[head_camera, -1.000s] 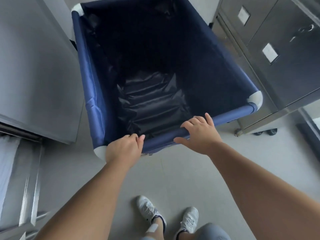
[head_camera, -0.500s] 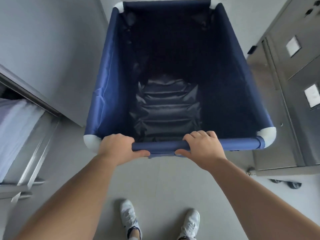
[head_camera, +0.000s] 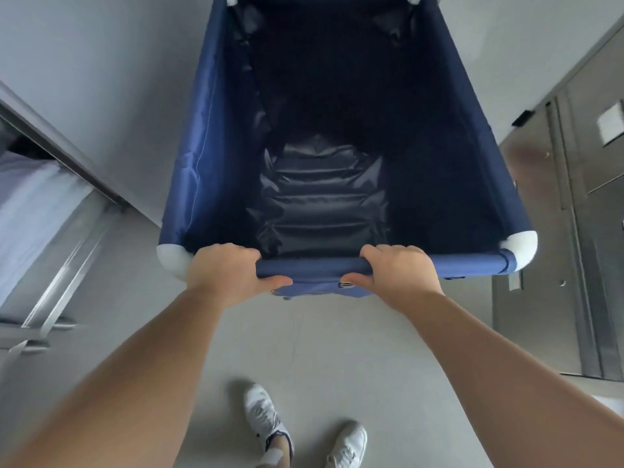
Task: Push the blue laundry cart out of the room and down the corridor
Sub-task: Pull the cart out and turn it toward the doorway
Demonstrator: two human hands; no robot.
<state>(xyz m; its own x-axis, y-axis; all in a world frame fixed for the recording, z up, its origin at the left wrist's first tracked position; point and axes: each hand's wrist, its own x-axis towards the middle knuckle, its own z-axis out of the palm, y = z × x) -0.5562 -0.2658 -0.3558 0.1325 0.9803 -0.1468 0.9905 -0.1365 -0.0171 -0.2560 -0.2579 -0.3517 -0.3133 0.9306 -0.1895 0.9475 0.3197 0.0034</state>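
Note:
The blue laundry cart [head_camera: 199, 170] stands straight ahead of me, a deep fabric bin with white corner caps and a dark, crumpled liner at the bottom. Nothing else lies inside it. My left hand [head_camera: 226, 275] is wrapped around the near top rail close to the left corner. My right hand [head_camera: 400, 276] grips the same rail to the right of centre. Both thumbs curl under the rail. The cart's wheels are hidden below the fabric.
A grey wall or door panel [head_camera: 101, 79] runs close along the cart's left side. A metal frame with white cloth [head_camera: 37, 211] sits at lower left. Steel cabinets [head_camera: 574, 231] stand close on the right. My two white shoes [head_camera: 266, 420] are on the grey floor.
The cart has swung from angled left to pointing straight ahead and moved forward. The steel cabinets have slid toward the right edge. Both hands have closed more fully around the rail.

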